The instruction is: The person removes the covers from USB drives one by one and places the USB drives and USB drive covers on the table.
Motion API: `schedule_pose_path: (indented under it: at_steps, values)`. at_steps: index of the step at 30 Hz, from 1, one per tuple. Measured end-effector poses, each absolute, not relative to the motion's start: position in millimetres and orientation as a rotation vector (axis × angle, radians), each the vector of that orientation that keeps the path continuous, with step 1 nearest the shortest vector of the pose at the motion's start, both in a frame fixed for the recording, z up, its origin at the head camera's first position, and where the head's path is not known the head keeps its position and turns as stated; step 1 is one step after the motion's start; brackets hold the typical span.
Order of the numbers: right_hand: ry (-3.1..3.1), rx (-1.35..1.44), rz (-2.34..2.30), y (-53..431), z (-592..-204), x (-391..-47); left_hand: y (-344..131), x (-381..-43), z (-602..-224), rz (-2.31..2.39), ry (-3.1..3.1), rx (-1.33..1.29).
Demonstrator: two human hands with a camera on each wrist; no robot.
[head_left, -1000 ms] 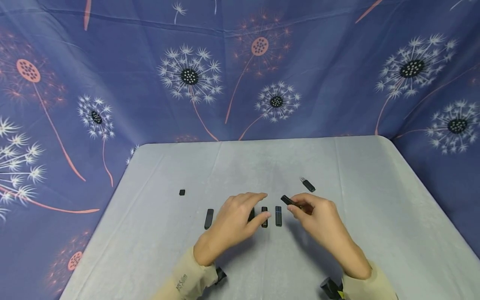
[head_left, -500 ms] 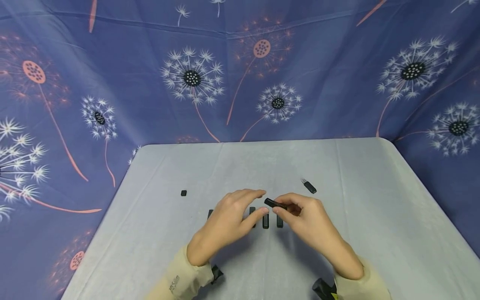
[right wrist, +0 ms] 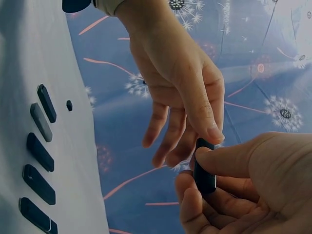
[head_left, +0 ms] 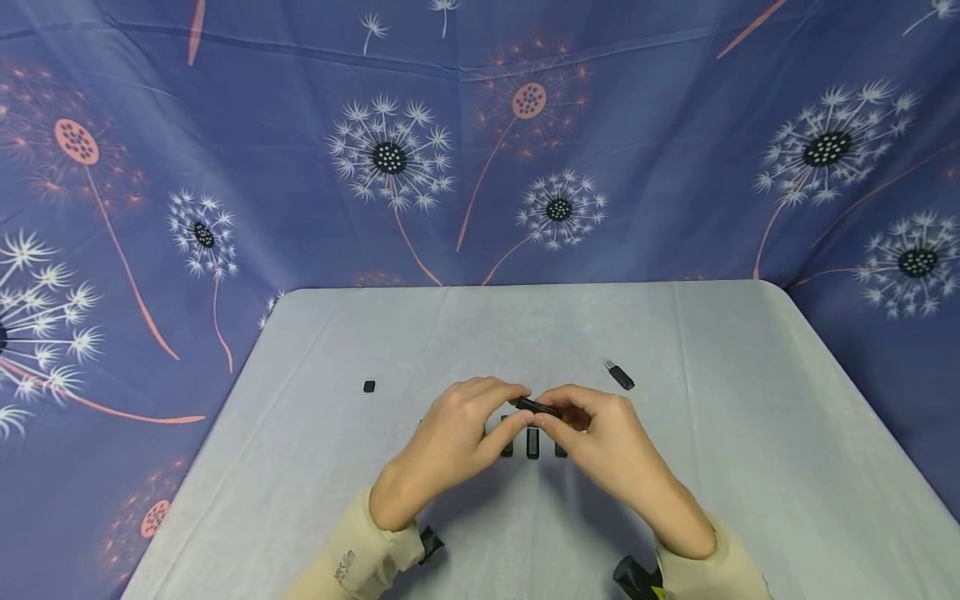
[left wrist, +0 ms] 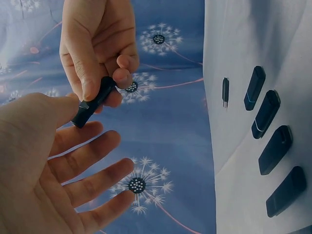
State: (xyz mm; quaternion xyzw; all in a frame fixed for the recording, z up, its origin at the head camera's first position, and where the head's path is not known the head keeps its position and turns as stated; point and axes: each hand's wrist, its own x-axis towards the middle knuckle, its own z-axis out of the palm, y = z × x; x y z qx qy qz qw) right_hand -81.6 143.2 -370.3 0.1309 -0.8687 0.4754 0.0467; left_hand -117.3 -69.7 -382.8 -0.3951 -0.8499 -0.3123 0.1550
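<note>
Backdrop: blue dandelion-print cloth [head_left: 660, 125] hangs behind and beside a pale-topped desk [head_left: 292, 500].
Black stick [head_left: 538, 407]: raised off the desk between both hands, lying at a slant; it looks like a USB drive.
Right hand [head_left: 609, 432]: pinches the stick between thumb and curled fingers, covering much of it.
Left hand [head_left: 467, 421]: thumb and forefinger close narrowly on the stick's far end; the remaining fingers spread out, holding nothing.
Shift: half a second ago a gap parted the stick from the left fingertips; the right hand has since carried it leftward, while the left has hardly moved.
Meaning: the handling now looks two-handed, one end of the stick with each hand; whether the far end is a cap cannot be told.
Row: dark sticks [right wrist: 39, 184] lie side by side on the desk, partly hidden by the hands from above.
Outliers: a loose stick [head_left: 622, 377] with its metal plug bare lies beyond the right hand; a small black piece [head_left: 369, 387] sits well apart to the left.
</note>
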Motion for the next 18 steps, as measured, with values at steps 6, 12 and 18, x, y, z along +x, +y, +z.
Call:
schedule_pose_path:
  at_steps: [6, 12, 18]
  values:
    - [-2.668, 0.378, 1.433, 142.6, -369.5, -80.7, -70.3, -115.4, -379.6, -0.904, -2.429, -1.120]
    - [-2.670, 0.375, 1.453, 142.8, -368.7, -79.5, -69.9, -114.6, -377.9, -0.904, -2.414, -1.114]
    - [-2.678, 0.393, 1.436, 142.3, -368.3, -78.5, -69.6, -114.6, -378.9, -0.891, -2.410, -1.113]
